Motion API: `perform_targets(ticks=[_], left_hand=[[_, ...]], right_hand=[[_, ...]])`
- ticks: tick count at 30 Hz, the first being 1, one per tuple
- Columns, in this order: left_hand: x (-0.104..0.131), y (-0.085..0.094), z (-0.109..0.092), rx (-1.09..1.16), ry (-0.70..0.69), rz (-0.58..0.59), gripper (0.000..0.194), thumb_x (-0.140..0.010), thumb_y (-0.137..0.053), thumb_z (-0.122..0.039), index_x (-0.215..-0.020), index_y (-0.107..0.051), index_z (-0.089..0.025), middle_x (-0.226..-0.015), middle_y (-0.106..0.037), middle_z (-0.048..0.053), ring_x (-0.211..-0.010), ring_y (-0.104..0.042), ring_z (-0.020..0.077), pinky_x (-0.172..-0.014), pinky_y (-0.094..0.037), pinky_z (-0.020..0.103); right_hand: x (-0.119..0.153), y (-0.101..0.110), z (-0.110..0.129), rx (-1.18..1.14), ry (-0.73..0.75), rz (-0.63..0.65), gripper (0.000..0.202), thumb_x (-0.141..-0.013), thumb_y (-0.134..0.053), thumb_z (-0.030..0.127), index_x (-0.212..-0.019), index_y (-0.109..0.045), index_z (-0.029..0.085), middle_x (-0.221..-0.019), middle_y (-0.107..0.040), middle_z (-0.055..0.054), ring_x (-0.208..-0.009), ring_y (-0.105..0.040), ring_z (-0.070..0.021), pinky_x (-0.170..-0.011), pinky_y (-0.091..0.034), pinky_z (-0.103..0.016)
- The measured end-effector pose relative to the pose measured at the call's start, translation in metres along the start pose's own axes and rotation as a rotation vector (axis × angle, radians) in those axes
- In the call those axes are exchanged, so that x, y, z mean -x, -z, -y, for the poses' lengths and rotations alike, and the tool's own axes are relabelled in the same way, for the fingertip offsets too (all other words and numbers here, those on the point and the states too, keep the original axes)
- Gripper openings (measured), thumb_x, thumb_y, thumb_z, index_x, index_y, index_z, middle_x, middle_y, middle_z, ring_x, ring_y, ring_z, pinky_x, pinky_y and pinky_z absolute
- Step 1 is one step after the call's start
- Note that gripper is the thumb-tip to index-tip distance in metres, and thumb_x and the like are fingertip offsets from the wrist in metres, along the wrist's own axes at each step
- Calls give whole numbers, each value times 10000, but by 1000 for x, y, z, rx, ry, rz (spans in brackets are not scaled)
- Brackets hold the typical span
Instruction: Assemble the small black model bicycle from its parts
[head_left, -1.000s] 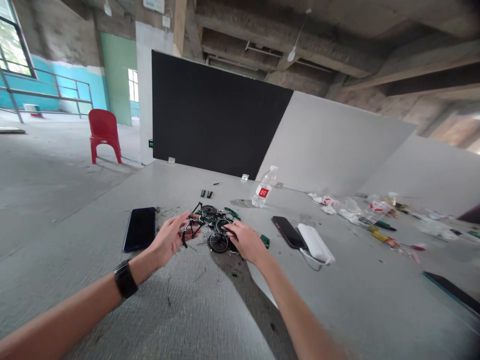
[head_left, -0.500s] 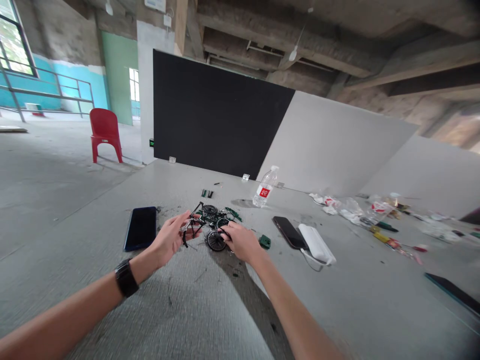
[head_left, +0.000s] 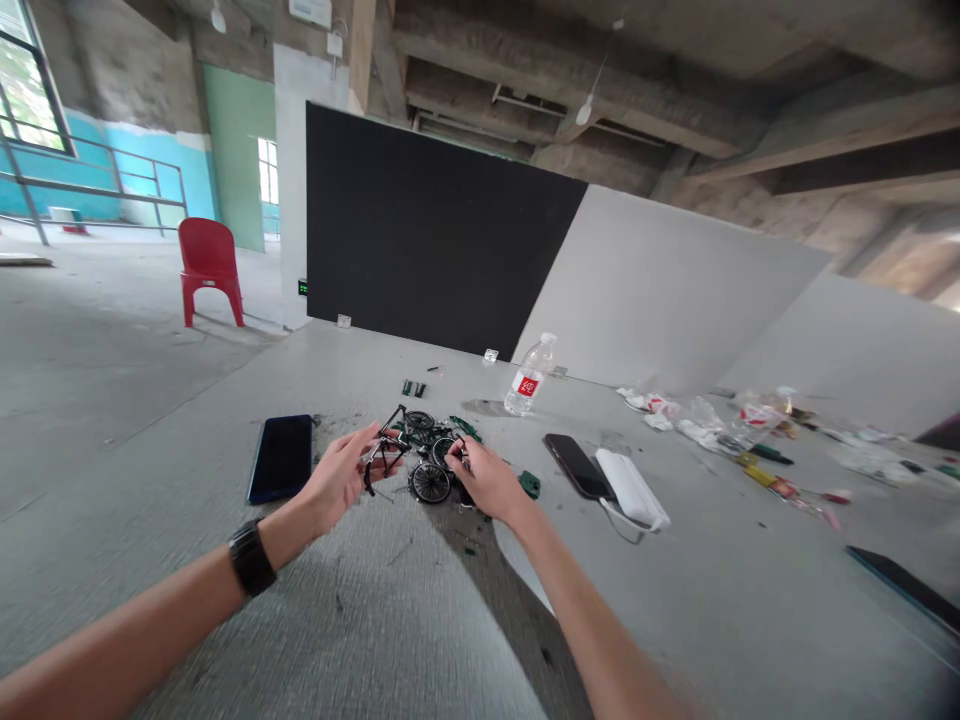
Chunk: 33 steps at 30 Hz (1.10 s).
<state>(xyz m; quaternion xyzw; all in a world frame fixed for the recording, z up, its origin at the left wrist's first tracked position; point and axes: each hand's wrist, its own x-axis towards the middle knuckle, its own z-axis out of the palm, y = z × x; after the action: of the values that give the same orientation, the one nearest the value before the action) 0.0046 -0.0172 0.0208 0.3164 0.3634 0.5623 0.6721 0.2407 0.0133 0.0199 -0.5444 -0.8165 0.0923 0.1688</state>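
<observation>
My left hand [head_left: 339, 482], with a black band at the wrist, holds a small black model bicycle frame [head_left: 387, 452] between thumb and fingers, tilted above the table. To its right my right hand [head_left: 491, 482] is closed in a pinch over the pile of parts. A dark bit shows at its fingertips, too small to name. Just left of those fingertips lies a spoked black wheel [head_left: 430, 484]. Another wheel [head_left: 419, 421] lies farther back, among dark green parts [head_left: 466, 429]. The right hand partly hides the pile.
A dark-screened phone [head_left: 281, 458] lies at left. On the right are a green block [head_left: 530, 485], a second phone [head_left: 577, 465] and a white face mask [head_left: 631, 488]. A water bottle [head_left: 530, 377] stands behind the parts. Wrappers and litter [head_left: 701, 425] spread farther right.
My right hand has shifted slightly right and its fingertips have lifted, with a dark bit now showing at them. My left hand and the bicycle frame have hardly moved.
</observation>
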Motion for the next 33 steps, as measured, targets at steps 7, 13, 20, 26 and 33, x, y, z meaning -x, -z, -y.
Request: perform_targets(ticks=[7, 13, 20, 26, 33], left_hand=[[-1, 0, 0, 14, 10, -1, 258, -879, -667, -354, -950, -710, -109, -871, -735, 127, -721, -711, 178, -721, -583, 280], [-2, 2, 1, 9, 5, 11, 282, -891, -654, -359, -987, -702, -99, -888, -734, 135, -740, -716, 181, -732, -583, 281], [1, -2, -1, 4, 5, -1, 256, -880, -663, -336, -933, -712, -90, -855, -730, 124, -711, -706, 177, -692, -575, 269], [-1, 1, 1, -8, 13, 1, 260, -906, -631, -327, -969, -709, -87, -879, -724, 123, -710, -705, 170, -702, -575, 260], [0, 0, 1, -13, 17, 10, 268, -916, -618, -322, -992, -698, -77, -880, -716, 120, -733, -700, 172, -734, -574, 272]], right_hand=[[-1, 1, -1, -11, -38, 1, 213, -975, -399, 341, -960, -570, 215, -945, -668, -49, -810, -596, -190, -692, -379, -277], [-4, -1, -4, 13, -83, 6, 155, -932, -471, 301, -937, -604, 221, -846, -683, -31, -738, -595, -179, -632, -341, -262], [-8, -4, -11, 16, -101, 37, 178, -911, -524, 309, -1017, -634, 217, -982, -712, -52, -843, -625, -194, -667, -356, -263], [-7, -3, -13, 16, -112, 54, 210, -938, -487, 316, -1068, -618, 215, -1000, -707, -61, -826, -618, -191, -660, -349, -264], [-6, 3, -10, 34, -128, 55, 212, -942, -471, 341, -1089, -580, 235, -795, -648, -25, -730, -567, -189, -612, -289, -261]])
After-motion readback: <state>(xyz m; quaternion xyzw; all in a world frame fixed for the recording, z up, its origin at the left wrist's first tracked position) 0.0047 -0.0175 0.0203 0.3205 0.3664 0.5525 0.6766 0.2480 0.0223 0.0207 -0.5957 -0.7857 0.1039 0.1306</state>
